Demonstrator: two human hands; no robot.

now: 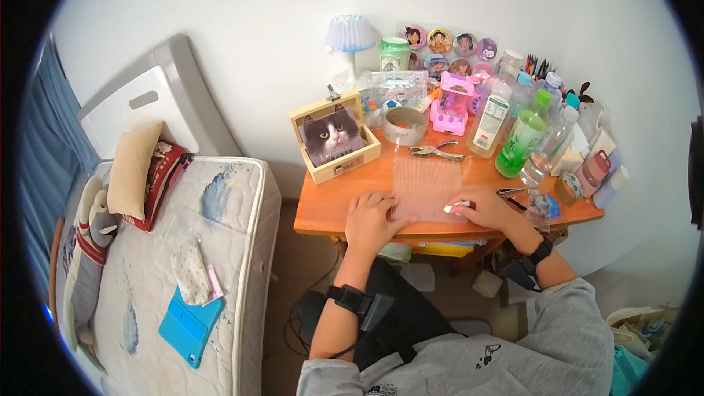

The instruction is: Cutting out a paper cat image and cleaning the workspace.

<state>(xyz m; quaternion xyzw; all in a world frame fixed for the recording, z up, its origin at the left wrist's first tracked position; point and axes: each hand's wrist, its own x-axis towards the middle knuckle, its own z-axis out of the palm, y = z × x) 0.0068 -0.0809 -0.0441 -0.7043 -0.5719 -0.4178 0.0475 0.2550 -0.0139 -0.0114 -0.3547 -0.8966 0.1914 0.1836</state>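
A translucent, finely ridged sheet (427, 180) lies flat on the orange-brown wooden table (323, 202) in front of me. My left hand (370, 220) rests at its left edge, fingers spread and lying flat, with nothing in them. At the sheet's lower right, my right hand (484, 209) pinches a small white piece (456, 207), whose kind I cannot make out. Just beyond the sheet is a silver plier-like tool (438, 151). Behind that tool stands a wide roll of tape (405, 128).
A wooden box (348, 165) with a cat picture stands at the left. Several bottles, including a green one (522, 143), crowd the right, behind a small plastic packet (543, 207). A pink toy machine (451, 106) and a lamp (350, 37) stand behind. A mattress (147, 264) lies left.
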